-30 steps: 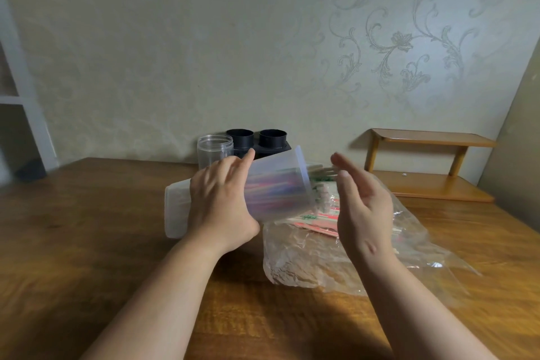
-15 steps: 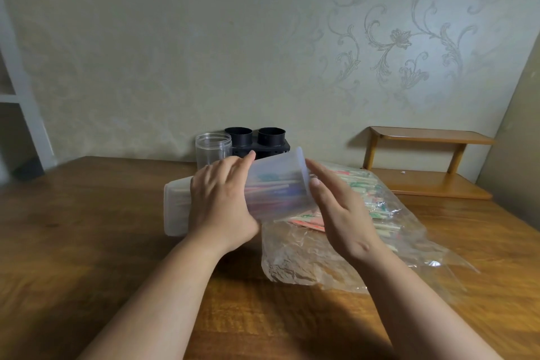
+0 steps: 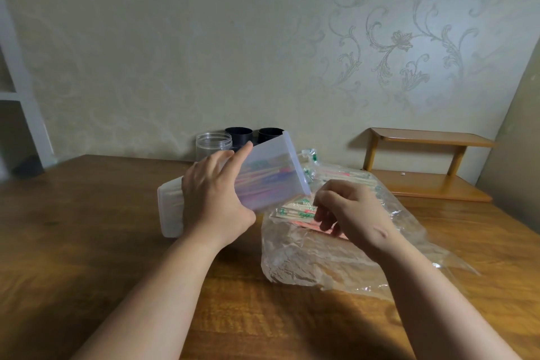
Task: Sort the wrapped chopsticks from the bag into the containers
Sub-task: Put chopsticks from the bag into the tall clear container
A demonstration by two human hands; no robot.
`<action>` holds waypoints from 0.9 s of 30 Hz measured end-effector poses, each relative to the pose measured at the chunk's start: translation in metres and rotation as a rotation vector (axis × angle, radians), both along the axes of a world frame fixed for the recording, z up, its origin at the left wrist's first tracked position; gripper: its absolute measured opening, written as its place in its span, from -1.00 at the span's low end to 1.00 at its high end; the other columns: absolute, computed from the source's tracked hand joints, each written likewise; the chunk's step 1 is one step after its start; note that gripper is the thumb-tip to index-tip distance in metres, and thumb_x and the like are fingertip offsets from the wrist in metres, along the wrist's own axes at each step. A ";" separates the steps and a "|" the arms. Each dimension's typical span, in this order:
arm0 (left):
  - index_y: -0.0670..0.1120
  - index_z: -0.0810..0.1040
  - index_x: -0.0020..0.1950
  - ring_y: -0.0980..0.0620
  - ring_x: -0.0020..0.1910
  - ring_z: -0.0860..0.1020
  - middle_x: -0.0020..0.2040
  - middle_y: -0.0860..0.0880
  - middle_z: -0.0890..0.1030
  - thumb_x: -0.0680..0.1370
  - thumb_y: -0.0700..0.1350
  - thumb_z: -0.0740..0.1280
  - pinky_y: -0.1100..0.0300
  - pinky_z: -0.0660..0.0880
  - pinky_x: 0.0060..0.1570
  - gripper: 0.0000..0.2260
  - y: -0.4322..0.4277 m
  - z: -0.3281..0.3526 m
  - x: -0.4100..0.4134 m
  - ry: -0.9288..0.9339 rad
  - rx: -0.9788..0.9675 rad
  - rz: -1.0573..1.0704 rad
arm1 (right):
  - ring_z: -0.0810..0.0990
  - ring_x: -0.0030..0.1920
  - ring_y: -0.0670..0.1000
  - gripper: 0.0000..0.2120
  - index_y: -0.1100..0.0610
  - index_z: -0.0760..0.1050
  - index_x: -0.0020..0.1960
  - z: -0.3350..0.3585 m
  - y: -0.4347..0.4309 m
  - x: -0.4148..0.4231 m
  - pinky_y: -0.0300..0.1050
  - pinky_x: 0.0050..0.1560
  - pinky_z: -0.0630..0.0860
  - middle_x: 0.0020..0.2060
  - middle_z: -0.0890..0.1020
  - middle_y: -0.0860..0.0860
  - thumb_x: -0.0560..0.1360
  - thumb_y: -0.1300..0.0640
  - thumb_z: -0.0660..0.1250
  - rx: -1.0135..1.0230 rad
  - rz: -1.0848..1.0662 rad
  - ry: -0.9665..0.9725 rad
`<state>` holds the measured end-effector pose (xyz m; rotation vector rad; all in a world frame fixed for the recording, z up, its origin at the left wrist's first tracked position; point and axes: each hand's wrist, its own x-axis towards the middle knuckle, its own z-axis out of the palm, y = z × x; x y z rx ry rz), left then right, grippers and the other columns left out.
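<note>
My left hand [image 3: 213, 199] grips a frosted plastic container [image 3: 271, 175] that is tilted with its open mouth up and to the right; wrapped chopsticks show through its wall. A clear plastic bag [image 3: 330, 260] lies on the table to the right, with a pile of wrapped chopsticks [image 3: 295, 212] in green and red print at its mouth. My right hand [image 3: 347, 210] hovers over that pile with its fingers curled down toward the wrappers; whether they pinch one is hidden.
A clear round jar [image 3: 214, 145] and two black cylindrical holders [image 3: 239, 135] stand at the back by the wall. A small two-tier wooden shelf [image 3: 426, 166] sits at the back right. The wooden table [image 3: 87, 228] stretches left and toward me.
My right hand has dropped from the container's mouth down onto the chopsticks in the bag and its fingers have curled. The left hand has tipped the container's mouth higher.
</note>
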<state>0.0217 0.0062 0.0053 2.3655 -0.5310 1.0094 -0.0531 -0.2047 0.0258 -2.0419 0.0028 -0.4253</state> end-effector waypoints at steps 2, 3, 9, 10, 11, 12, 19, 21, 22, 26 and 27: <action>0.08 0.30 0.52 -0.04 0.30 0.34 0.32 -0.02 0.43 0.14 -0.12 0.60 -0.07 0.26 0.31 -0.03 0.000 0.000 0.000 -0.003 -0.008 0.000 | 0.61 -0.39 0.07 -0.77 0.24 0.55 -0.20 0.003 0.001 -0.003 -0.10 -0.39 0.50 -0.34 0.68 0.14 0.57 0.25 0.21 -0.052 0.146 0.151; 0.08 0.30 0.52 -0.04 0.30 0.34 0.32 -0.02 0.43 0.14 -0.12 0.60 -0.06 0.26 0.30 -0.02 0.000 0.000 0.000 -0.005 -0.010 0.000 | 0.61 -0.38 0.09 -0.76 0.25 0.55 -0.20 0.003 0.001 -0.005 -0.09 -0.38 0.52 -0.32 0.68 0.17 0.59 0.25 0.19 -0.067 0.201 0.223; 0.07 0.30 0.52 0.01 0.28 0.31 0.33 -0.01 0.45 0.12 -0.14 0.65 -0.08 0.30 0.29 0.02 -0.001 0.002 -0.002 -0.009 -0.103 0.000 | 0.71 -0.16 0.05 -0.81 0.21 0.65 -0.19 -0.001 0.002 -0.006 -0.03 -0.04 0.65 -0.20 0.73 0.08 0.51 0.25 0.28 -0.315 0.325 0.476; 0.06 0.31 0.51 0.02 0.27 0.31 0.32 -0.01 0.46 0.10 -0.15 0.65 -0.08 0.32 0.26 0.03 0.000 0.003 -0.003 -0.015 -0.131 -0.004 | 0.70 -0.10 0.00 -0.83 0.14 0.70 -0.18 -0.003 0.002 -0.005 -0.03 0.03 0.63 -0.17 0.74 0.00 0.48 0.18 0.33 -0.412 0.294 0.461; 0.06 0.32 0.51 0.00 0.27 0.32 0.32 -0.01 0.46 0.08 -0.16 0.65 -0.09 0.34 0.25 0.04 0.000 0.004 -0.003 -0.014 -0.163 -0.009 | 0.69 -0.06 -0.04 -0.85 0.06 0.72 -0.15 -0.004 0.004 -0.004 -0.02 0.07 0.61 -0.14 0.74 -0.07 0.45 0.12 0.36 -0.498 0.262 0.449; 0.08 0.32 0.51 -0.02 0.28 0.34 0.32 0.00 0.46 0.07 -0.16 0.65 -0.10 0.35 0.27 0.05 0.000 0.005 -0.004 -0.003 -0.198 -0.014 | 0.67 -0.02 -0.06 -0.84 0.01 0.72 -0.12 -0.005 0.006 -0.003 -0.01 0.11 0.59 -0.09 0.73 -0.09 0.44 0.08 0.36 -0.566 0.238 0.453; 0.14 0.28 0.52 -0.02 0.35 0.34 0.39 0.07 0.38 0.08 -0.16 0.64 -0.15 0.37 0.31 0.06 0.001 0.007 -0.005 0.086 -0.374 -0.066 | 0.52 0.26 0.07 -0.60 -0.04 0.50 0.34 -0.016 0.009 0.003 -0.05 0.23 0.49 0.30 0.55 -0.02 0.51 0.15 0.33 -0.888 0.063 0.524; 0.16 0.27 0.52 -0.01 0.37 0.33 0.41 0.09 0.37 0.08 -0.16 0.64 -0.15 0.37 0.32 0.07 0.002 0.008 -0.005 0.096 -0.408 -0.077 | 0.56 0.08 0.07 -0.75 0.03 0.54 0.15 -0.021 0.009 0.008 -0.07 0.05 0.53 0.15 0.60 0.02 0.48 0.13 0.34 -0.934 -0.018 0.517; 0.16 0.26 0.52 -0.01 0.38 0.33 0.41 0.10 0.37 0.09 -0.17 0.64 -0.14 0.37 0.32 0.07 0.002 0.009 -0.005 0.101 -0.416 -0.076 | 0.56 -0.01 0.07 -0.84 0.05 0.53 0.04 -0.023 0.011 0.010 -0.08 -0.05 0.53 0.05 0.61 0.02 0.47 0.08 0.33 -0.949 -0.068 0.511; 0.16 0.19 0.55 -0.05 0.41 0.30 0.46 0.05 0.33 0.11 -0.16 0.65 -0.16 0.36 0.34 0.10 0.003 0.012 -0.007 0.129 -0.425 -0.035 | 0.59 0.10 0.15 -0.69 0.00 0.56 0.10 -0.026 0.018 0.014 -0.02 0.08 0.55 0.05 0.62 0.06 0.57 -0.19 0.24 -0.945 -0.073 0.634; 0.15 0.15 0.57 -0.06 0.42 0.28 0.47 0.03 0.31 0.11 -0.15 0.65 -0.17 0.34 0.35 0.12 0.003 0.013 -0.006 0.142 -0.424 -0.023 | 0.59 0.13 0.15 -0.61 0.01 0.57 0.15 -0.027 0.019 0.015 0.01 0.15 0.54 0.07 0.63 0.07 0.57 -0.25 0.21 -0.888 -0.086 0.642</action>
